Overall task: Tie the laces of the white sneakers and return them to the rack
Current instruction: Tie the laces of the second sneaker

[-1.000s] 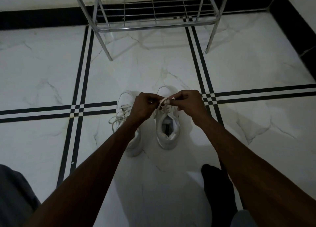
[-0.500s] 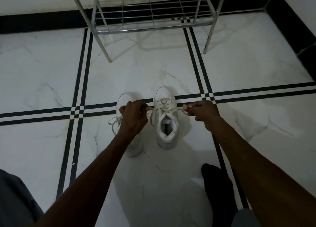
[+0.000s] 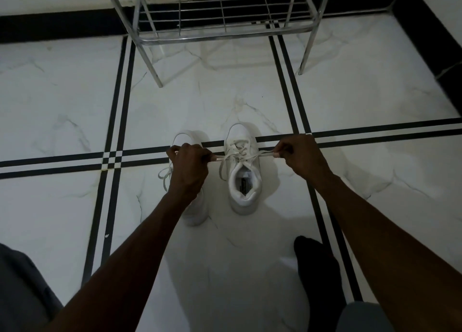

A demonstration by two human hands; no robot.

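Observation:
Two white sneakers stand side by side on the marble floor, toes pointing away from me. The right sneaker (image 3: 243, 179) has its laces (image 3: 240, 154) stretched sideways over the tongue. My left hand (image 3: 188, 168) pinches one lace end on the left, and my right hand (image 3: 301, 156) pinches the other on the right, both pulled taut. The left sneaker (image 3: 197, 210) is largely hidden under my left hand and forearm; its loose laces (image 3: 165, 176) trail on the floor to its left.
A metal shoe rack (image 3: 225, 32) with a wire shelf stands against the wall ahead, its legs on the floor beyond the sneakers. My dark-socked foot (image 3: 317, 269) rests at lower right. Black stripes cross the white floor.
My hands were together over the right sneaker's tongue one second ago. They have since drawn apart sideways, pulling the lace ends tight.

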